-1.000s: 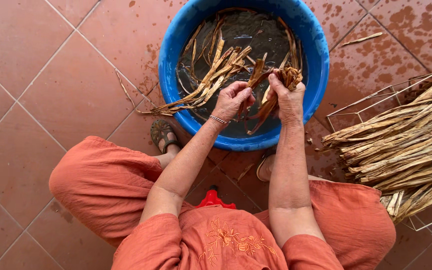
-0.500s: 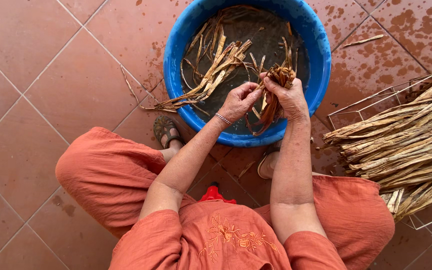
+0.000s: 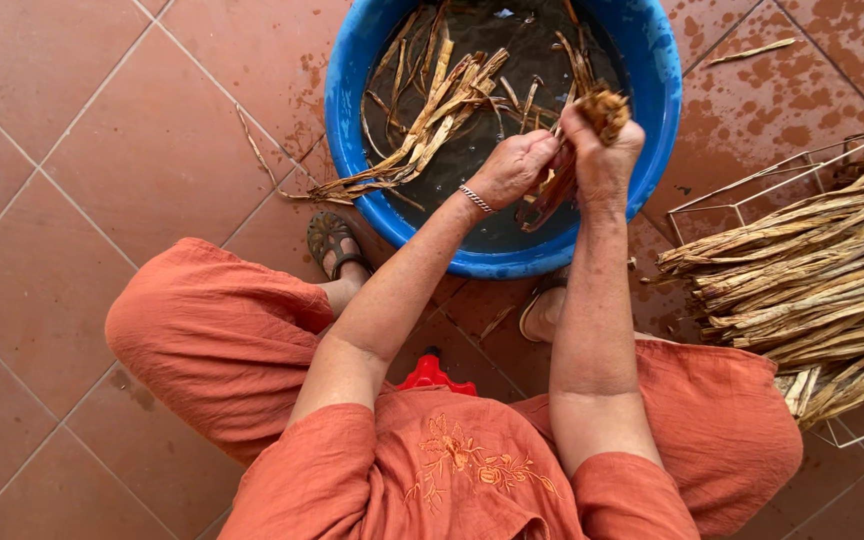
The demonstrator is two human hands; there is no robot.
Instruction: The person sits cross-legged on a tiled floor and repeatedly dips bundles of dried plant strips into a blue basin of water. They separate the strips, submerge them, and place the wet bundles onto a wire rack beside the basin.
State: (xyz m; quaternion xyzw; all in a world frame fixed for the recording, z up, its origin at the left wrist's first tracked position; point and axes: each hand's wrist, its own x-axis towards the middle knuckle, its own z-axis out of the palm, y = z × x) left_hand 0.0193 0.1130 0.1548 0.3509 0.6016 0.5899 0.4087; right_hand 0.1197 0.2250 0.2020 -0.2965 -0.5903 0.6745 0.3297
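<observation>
Head view shows the right hand (image 3: 604, 150) gripping 1 bunch of brown soaked fibre strips (image 3: 592, 110) upright over the round blue plastic basin (image 3: 347, 90), so drips fall inside, while the left hand (image 3: 514, 168) pinches a strand hanging from it. Dark water and loose pale strips (image 3: 432, 110) fill the basin; dry tan stalks (image 3: 802, 280) lie across a wire rack (image 3: 742, 195) beside it.

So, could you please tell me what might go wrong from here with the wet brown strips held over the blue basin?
The right hand grips a bunched brown strip bundle while the left hand pulls at it; wet strips could tear or slip. Long strips draped over the round blue plastic basin's rim may slide onto the red tiled floor. Splashes could wet the dry pale stalks nearby.
</observation>
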